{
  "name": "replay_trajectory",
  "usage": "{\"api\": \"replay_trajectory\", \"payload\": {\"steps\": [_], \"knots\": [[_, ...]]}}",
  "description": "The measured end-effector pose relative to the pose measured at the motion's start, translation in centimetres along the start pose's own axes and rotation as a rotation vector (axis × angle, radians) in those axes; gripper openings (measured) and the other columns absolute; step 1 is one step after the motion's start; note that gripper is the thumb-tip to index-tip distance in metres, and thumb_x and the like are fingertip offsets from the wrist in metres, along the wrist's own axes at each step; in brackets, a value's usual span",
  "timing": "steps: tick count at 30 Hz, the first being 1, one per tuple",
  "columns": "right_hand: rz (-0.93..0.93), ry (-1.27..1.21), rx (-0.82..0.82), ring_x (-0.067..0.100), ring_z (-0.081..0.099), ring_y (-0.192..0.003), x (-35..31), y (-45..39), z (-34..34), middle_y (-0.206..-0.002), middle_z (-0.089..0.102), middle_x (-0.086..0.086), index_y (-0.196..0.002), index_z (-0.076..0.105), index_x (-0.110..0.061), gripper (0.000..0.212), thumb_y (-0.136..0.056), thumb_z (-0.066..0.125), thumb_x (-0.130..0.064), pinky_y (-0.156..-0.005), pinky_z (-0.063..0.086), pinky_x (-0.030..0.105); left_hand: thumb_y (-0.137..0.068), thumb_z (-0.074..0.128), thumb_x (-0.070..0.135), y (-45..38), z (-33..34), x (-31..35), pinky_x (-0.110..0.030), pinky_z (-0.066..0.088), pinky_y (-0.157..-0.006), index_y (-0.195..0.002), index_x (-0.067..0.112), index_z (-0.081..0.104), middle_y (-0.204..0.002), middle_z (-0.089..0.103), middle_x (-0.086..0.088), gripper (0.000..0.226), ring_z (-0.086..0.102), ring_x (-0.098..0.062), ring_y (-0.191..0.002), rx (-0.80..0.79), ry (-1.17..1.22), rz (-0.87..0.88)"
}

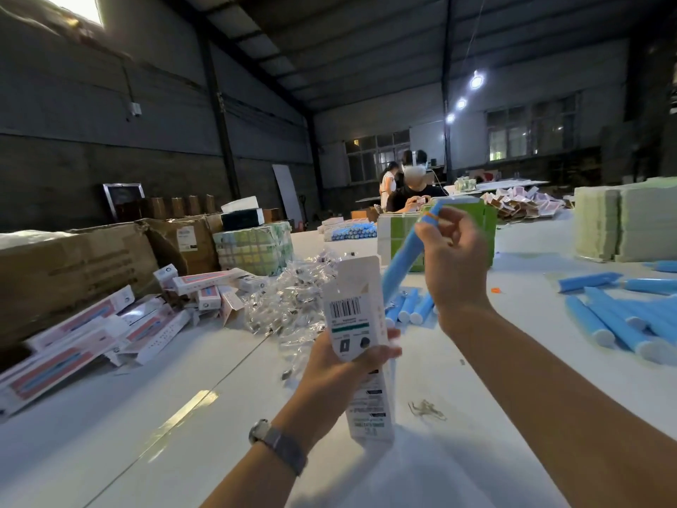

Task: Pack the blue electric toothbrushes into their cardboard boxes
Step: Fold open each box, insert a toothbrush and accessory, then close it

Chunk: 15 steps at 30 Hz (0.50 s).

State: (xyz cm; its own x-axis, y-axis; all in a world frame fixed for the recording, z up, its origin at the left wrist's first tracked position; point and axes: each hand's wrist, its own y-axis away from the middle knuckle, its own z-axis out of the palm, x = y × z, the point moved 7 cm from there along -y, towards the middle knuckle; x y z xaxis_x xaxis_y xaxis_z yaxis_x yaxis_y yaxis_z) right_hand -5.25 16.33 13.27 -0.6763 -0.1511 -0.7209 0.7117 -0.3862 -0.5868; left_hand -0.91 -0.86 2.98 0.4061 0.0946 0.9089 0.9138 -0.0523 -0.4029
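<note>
Head cam: blue toothbrush [400, 264] is getting angled down into the cardboard box [357, 324], open flap up. Right hand [452, 262] fingers are pinching its top; left hand [342, 368] is gripping the box steady above the desk [165, 434].

Two hands are raised: the left hand [342, 364] holds one white cardboard box [361, 346], the right hand [452, 265] one blue toothbrush [403, 258]. About four more blue toothbrushes [408, 306] lie behind it, roughly eight more [622, 317] at right. Two big brown cartons [73, 265] stand at left. Three ceiling lamps [476, 81] glow. Three or four people [410, 192] sit far back; blur hides the exact count.
</note>
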Motion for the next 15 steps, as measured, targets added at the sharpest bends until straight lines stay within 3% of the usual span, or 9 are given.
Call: {"api": "replay_trajectory", "payload": {"steps": [4,7,12,15], "knots": [[0.160,-0.267,0.013,0.004,0.060,-0.068,-1.5,0.3,0.8,-0.070,0.062,-0.013,-0.090,0.061,-0.029,0.013,-0.092,0.059,-0.016,-0.055,0.051,0.020,-0.072,0.077,0.025,0.3,0.3,0.3,-0.019,0.056,-0.067,-0.108,0.015,0.060,-0.093,0.075,-0.001,0.041,0.073,-0.018,-0.084,-0.020,-0.081,0.035],[0.220,-0.353,0.055,0.011,0.061,-0.078,-1.9,0.4,0.5,-0.081,0.062,-0.006,-0.093,0.060,-0.028,0.012,-0.092,0.057,-0.017,-0.056,0.051,0.023,-0.070,0.077,0.028,0.5,0.5,0.7,-0.018,0.055,-0.068,-0.108,0.011,0.059,-0.089,0.075,0.000,0.046,0.072,-0.017,-0.082,-0.021,-0.121,0.079],[0.202,-0.462,0.129,0.013,0.062,-0.080,-3.1,-0.2,-0.3,-0.088,0.061,-0.002,-0.100,0.060,-0.023,0.008,-0.095,0.055,-0.019,-0.061,0.052,0.026,-0.072,0.080,0.027,0.4,0.3,0.9,-0.019,0.055,-0.065,-0.108,0.024,0.054,-0.086,0.071,0.003,0.044,0.071,-0.019,-0.079,0.094,-0.162,0.142],[0.195,-0.477,0.108,0.014,0.057,-0.075,-3.5,-0.2,-0.2,-0.082,0.057,-0.001,-0.101,0.059,-0.020,0.008,-0.097,0.052,-0.019,-0.059,0.050,0.026,-0.078,0.082,0.025,0.3,-0.8,1.5,-0.023,0.056,-0.061,-0.105,0.030,0.051,-0.089,0.069,0.013,0.041,0.070,-0.014,-0.075,0.223,-0.250,0.197]]}}
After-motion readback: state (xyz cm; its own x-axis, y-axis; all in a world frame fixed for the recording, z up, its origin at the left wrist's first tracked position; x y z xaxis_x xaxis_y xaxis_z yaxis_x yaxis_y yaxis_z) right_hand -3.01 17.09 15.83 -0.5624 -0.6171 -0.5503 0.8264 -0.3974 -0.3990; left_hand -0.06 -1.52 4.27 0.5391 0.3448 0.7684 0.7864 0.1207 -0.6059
